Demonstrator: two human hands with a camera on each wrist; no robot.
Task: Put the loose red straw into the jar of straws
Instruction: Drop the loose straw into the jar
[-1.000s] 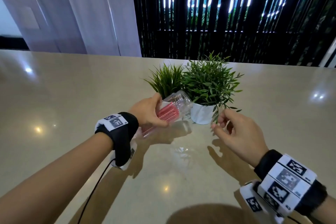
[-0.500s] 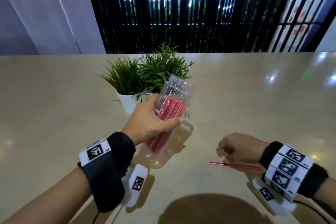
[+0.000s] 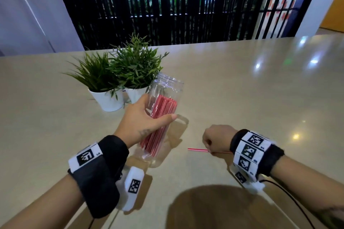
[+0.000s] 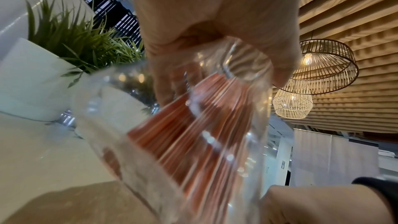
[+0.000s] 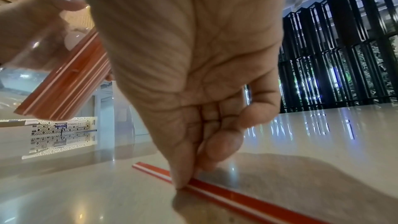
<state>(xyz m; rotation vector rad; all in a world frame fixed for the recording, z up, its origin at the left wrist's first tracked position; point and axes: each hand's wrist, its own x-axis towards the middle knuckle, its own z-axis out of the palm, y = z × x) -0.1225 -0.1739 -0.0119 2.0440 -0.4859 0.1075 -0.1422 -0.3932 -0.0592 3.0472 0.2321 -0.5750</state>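
Observation:
My left hand (image 3: 149, 119) grips a clear plastic jar (image 3: 167, 89) around its middle and holds it tilted above the table, mouth up and away. A bundle of red straws (image 3: 162, 117) fills it; they show close up in the left wrist view as red straws (image 4: 193, 134). The loose red straw (image 3: 197, 149) lies flat on the table to the jar's right. My right hand (image 3: 216, 139) is curled over it. In the right wrist view, thumb and fingertips (image 5: 183, 181) pinch the red-and-white straw (image 5: 237, 195) against the tabletop.
Two small green plants in white pots (image 3: 109, 98) stand just behind the jar. The glossy beige table (image 3: 260, 98) stretches wide to the right and back. A black slatted screen (image 3: 167, 5) runs behind it.
My right hand came down from near the plants to the loose straw and closed its fingertips on it. The left hand tipped the jar more upright. The view swung right.

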